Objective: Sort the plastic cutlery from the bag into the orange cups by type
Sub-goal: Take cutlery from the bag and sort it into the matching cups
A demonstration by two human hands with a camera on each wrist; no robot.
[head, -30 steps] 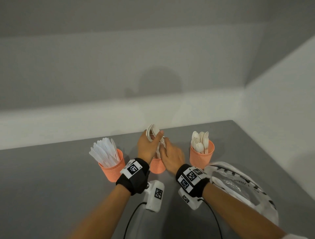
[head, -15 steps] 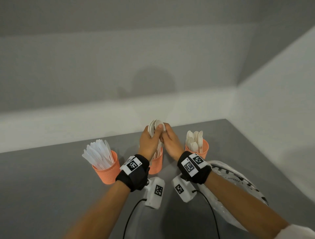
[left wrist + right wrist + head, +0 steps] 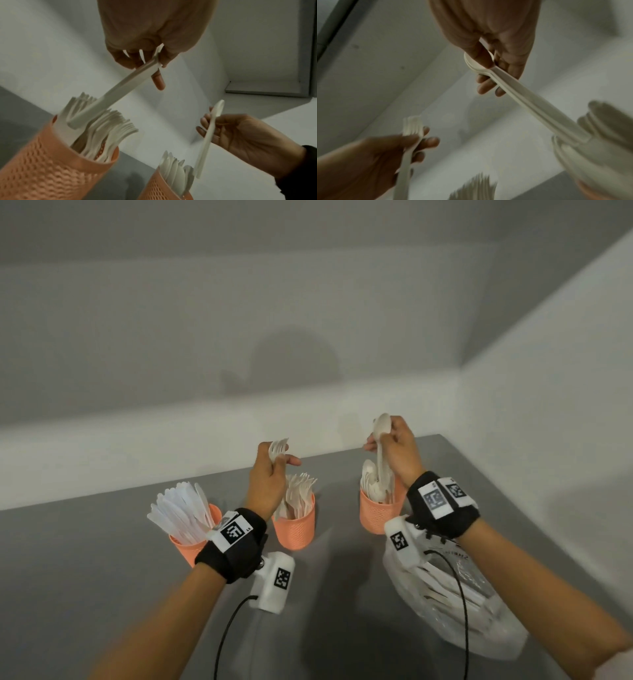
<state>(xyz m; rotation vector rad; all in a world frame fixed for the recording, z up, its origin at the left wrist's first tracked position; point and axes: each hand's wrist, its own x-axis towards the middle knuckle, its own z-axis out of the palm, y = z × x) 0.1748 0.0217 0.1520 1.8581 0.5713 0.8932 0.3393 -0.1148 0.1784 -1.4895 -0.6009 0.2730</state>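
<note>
Hands apart: left hand point(image 3: 266, 484) pinches white plastic fork point(image 3: 109, 94) handle-down over middle orange mesh cup point(image 3: 295, 530); right hand point(image 3: 397, 453) pinches white plastic spoons point(image 3: 382, 446) handle-down over orange cup point(image 3: 376, 513) nearest counter's right edge.

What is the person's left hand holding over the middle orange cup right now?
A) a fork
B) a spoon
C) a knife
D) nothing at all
A: the left hand pinches a white fork, its tines showing above the fingers, over the middle cup already full of forks, while the right hand holds a spoon.

Clear gap between middle cup point(image 3: 296, 530) and right cup point(image 3: 376, 513)
</note>
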